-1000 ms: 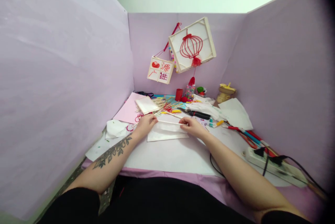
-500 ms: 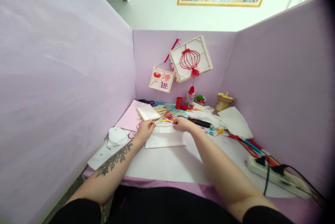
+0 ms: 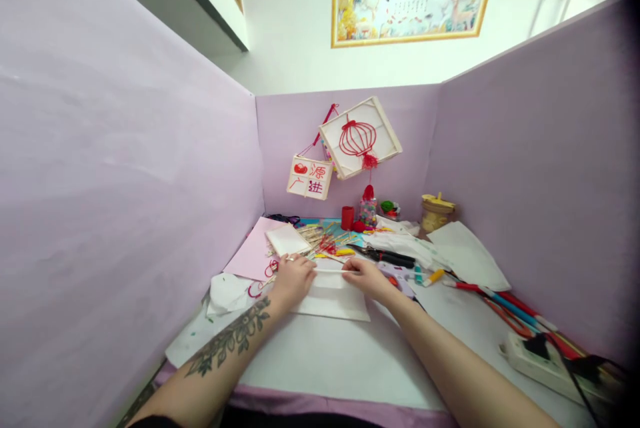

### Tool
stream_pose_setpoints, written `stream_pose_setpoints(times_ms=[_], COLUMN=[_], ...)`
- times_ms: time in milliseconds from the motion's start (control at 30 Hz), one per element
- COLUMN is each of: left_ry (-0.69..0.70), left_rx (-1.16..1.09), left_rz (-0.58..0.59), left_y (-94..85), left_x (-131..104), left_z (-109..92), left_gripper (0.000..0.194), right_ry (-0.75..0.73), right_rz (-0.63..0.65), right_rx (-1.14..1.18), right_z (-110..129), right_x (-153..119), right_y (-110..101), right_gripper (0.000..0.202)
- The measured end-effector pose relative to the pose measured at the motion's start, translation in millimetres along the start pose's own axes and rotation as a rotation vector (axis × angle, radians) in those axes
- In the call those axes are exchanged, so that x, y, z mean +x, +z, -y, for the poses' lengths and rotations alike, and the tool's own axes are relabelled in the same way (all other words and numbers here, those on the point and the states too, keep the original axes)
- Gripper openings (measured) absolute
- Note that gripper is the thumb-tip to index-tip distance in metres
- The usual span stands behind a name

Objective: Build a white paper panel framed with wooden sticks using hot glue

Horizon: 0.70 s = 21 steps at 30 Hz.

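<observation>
A white sheet [image 3: 334,305], perhaps paper or cloth, lies in front of me with a narrow, stick-like far edge lifted a little. My left hand [image 3: 294,278] bends its fingers over the far left end of that edge. At the right end, my right hand [image 3: 367,276] pinches the same edge between thumb and fingers. Whether a stick runs inside the edge I cannot tell. Just beyond my left hand lies a small white panel with a pale wooden frame [image 3: 287,240]. Thin wooden sticks [image 3: 314,236] and red thread [image 3: 327,244] are scattered behind the sheet.
Black-handled pliers [image 3: 385,256] lie beyond my right hand. Yellow glue-stick-like tubes [image 3: 434,276] and a power strip [image 3: 545,361] are on the right. Crumpled white paper [image 3: 227,293] sits left. Two decorated frames [image 3: 361,138] hang on the back partition [image 3: 290,121].
My view has tilted up, so the table sits lower. My left hand has turned palm-down, its fingers spread further over the sheet's far edge. My right hand still pinches the edge.
</observation>
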<state>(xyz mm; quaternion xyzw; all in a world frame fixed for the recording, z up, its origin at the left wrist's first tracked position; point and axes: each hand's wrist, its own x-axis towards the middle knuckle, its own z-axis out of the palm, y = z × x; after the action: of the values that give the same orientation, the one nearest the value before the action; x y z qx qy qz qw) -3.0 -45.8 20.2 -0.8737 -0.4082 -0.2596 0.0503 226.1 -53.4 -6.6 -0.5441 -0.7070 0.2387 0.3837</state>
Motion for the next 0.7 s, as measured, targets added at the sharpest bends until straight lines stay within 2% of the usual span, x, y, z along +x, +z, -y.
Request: stream_pose_setpoints(times_ms=[100, 167, 233, 333, 533, 700], left_ry=[0.13, 0.131, 0.108, 0.074, 0.039, 0.039], left_rx=[0.103, 0.142, 0.135, 0.098, 0.035, -0.02], left_rz=[0.041, 0.085, 0.113, 0.129, 0.101, 0.091], left_y=[-2.3, 0.7, 5.1, 10.6, 12.6, 12.7], left_x=[14.7, 24.6, 30.7, 30.3, 20.0, 18.4], left_z=[-34.2, -50.1, -57.7, -58.1, -49.0, -43.9], left_gripper=[0.02, 0.019, 0.021, 0.023, 0.023, 0.022], right_ry=[-0.097, -0.136, -0.13, -0.09, -0.08, 0.071], right_rz=[-0.038, -0.067, -0.096, -0.13, -0.092, -0.07], right_rx=[-0.005, 0.001, 0.011, 0.026, 0.109, 0.162], right_z=[9.3, 14.3, 15.8, 15.2, 23.4, 26.7], right_x=[-6.7, -10.0, -11.8, -13.2, -16.2, -17.6], right_y=[8.3, 11.8, 11.8, 7.5, 0.9, -1.6], right_gripper=[0.011, 0.01, 0.01, 0.011, 0.013, 0.015])
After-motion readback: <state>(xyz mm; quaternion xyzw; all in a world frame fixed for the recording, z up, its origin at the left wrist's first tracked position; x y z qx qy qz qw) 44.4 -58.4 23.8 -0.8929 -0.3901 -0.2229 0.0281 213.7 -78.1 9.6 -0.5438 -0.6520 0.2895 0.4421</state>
